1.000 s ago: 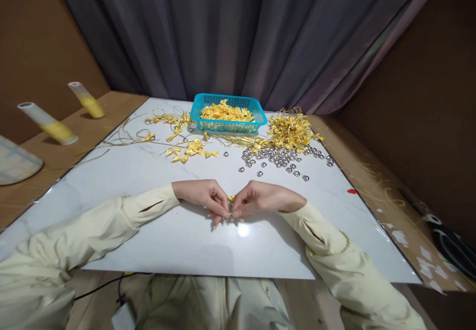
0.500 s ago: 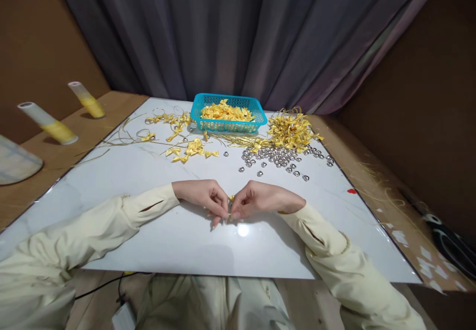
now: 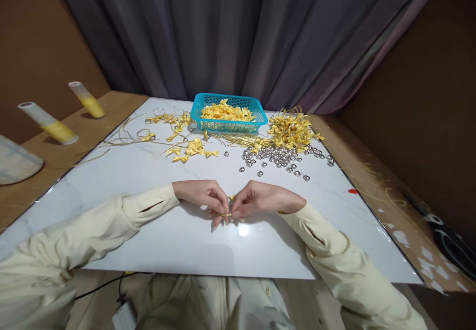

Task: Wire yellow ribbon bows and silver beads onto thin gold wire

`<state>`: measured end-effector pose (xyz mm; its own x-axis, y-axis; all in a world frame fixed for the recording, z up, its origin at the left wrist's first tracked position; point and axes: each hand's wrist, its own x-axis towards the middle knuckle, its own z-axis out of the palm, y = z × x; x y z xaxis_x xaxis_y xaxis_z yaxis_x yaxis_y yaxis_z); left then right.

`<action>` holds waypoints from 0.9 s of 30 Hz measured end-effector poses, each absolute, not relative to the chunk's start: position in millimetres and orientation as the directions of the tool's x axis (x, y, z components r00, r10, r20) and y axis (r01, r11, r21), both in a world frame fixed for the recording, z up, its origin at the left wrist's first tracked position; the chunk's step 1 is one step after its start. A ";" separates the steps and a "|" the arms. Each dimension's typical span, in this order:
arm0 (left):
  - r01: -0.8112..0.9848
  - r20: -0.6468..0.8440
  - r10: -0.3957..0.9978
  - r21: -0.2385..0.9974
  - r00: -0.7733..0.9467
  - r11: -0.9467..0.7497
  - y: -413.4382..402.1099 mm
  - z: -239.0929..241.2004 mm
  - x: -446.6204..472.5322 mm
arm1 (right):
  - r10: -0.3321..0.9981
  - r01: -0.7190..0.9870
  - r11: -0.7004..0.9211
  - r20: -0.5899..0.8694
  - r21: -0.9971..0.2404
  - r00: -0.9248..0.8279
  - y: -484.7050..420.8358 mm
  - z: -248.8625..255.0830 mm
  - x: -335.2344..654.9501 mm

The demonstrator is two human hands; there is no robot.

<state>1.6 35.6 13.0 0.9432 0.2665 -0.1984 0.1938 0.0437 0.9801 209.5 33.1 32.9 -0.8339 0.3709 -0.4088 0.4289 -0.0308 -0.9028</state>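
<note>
My left hand [image 3: 206, 196] and my right hand [image 3: 255, 200] meet fingertip to fingertip above the front middle of the white table [image 3: 178, 250]. Between them, a short stretch of gold cord [image 3: 225, 215] shows at the fingertips, pinched by both hands. A bit of yellow ribbon bow [image 3: 232, 198] peeks out behind the fingers, partly hidden. Beyond my hands lie several loose yellow bows [image 3: 195, 147] and a scatter of small silver rings or buckles [image 3: 277, 157].
A turquoise basket [image 3: 230, 127] full of yellow bows stands at the back. Right of it is a heap of bows on gold cords [image 3: 292, 129]. Spools of yellow ribbon [image 3: 59, 131] stand at the left. Black-handled scissors [image 3: 451, 245] and white scraps lie at the right edge.
My fingertips have shifted slightly, and more of the gold cord now shows between them. Both arms and the things on the table stay where they were.
</note>
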 end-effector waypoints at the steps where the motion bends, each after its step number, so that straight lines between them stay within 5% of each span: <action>1: 0.188 -0.192 0.267 0.981 0.944 0.039 36.0 12.8 1.3 | 0.373 0.429 -0.035 -0.410 -0.903 -0.832 33.1 33.1 209.5; 27: 0.237 -0.253 0.322 0.968 0.912 0.087 31.5 13.2 3.0 | 0.440 0.471 -0.071 -0.451 -0.879 -0.776 28.3 42.2 206.3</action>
<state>3.0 31.5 13.2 0.9125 0.3219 -0.2525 0.2370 0.0871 0.9676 206.3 28.3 42.2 -0.7761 0.4402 -0.4515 0.4714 -0.0705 -0.8791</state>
